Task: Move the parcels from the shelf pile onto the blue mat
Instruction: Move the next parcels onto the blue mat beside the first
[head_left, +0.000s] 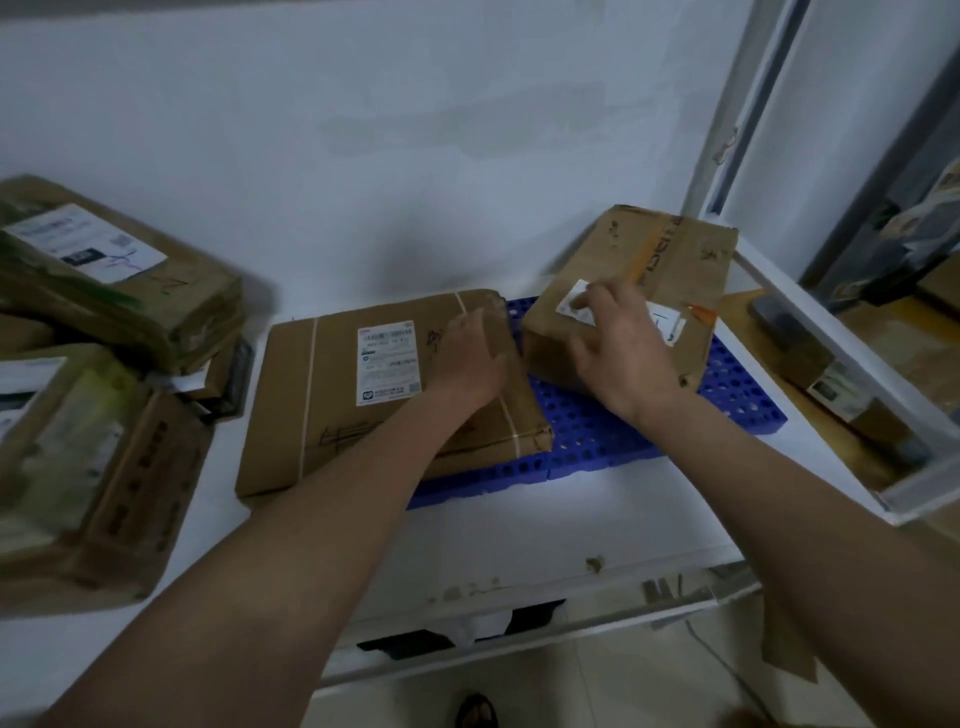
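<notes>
While both bare forearms reach in from the bottom edge, the scene reads as follows.

Left hand (470, 358): rests on the right end of the flat brown cardboard parcel with a white shipping label (363, 395); its fingers curl over the parcel's far right corner, so the grip clasps that corner, though the fingertips are hidden behind the edge.

Right hand (618, 343): lies on top of the smaller brown cardboard box with tape across it (660, 260), fingers spread and fairly straight, pressing on its white label; a relaxed grip, not wrapped round anything.

Flat parcel: lies partly on the blue perforated plastic mat (597, 431) and partly on the white shelf board (519, 525), covering the mat's left part.

Smaller box: sits on the far right part of the mat, its back edge raised or tilted toward the wall; whether its base lies flat on the mat cannot be told.

Mat: only the middle and right front are visible; the rest is hidden under the two parcels.

Shelf pile: several tape-wrapped brown parcels stacked at the left (104, 332), blurred and cut off by the left edge; their label text is unreadable.

Right side: a white shelf frame post (841, 332) partly screens more boxed goods (831, 374) beyond, which are dim and hard to make out.

Below: tiled floor (623, 691), with a dark shape at the bottom edge, cut off.
</notes>
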